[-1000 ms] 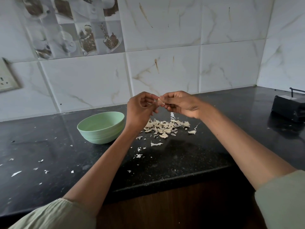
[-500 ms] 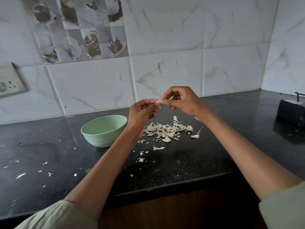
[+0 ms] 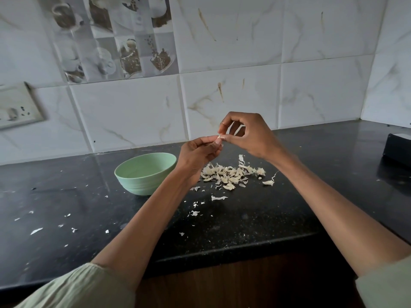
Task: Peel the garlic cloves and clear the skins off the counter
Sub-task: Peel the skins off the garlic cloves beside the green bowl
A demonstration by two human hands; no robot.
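Black stone counter (image 3: 255, 221) carries everything you need, so read it from its left end. Scattered white flecks of skin (image 3: 36, 230) lie near the front-left edge. Further in, toward the back edge, the pale green bowl (image 3: 145, 173) stands upright; from this angle you cannot tell whether peeled cloves lie inside.

Just right of the bowl, your left hand (image 3: 198, 160) is raised above the counter, thumb and fingers curled and pinching the garlic clove (image 3: 219, 137), of which only a pale tip shows. Your right hand (image 3: 249, 135) meets it from the other side, thumb and forefinger pinched on the clove's tip or a tab of its skin; which, you cannot tell at this size.

Below both hands, toward the back edge, sits the pile of skins (image 3: 231, 174), with loose scraps trailing toward the front edge. A dark box (image 3: 398, 150) rests at the far right end.

The clove is likely small, firm and a little slick once bared, so hold its body with your left fingertips and pull only the skin. That skin is probably papery and will tear, so take it near its root. The peelings will weigh almost nothing and drift easily; sweep them together with a flat hand rather than picking them singly.
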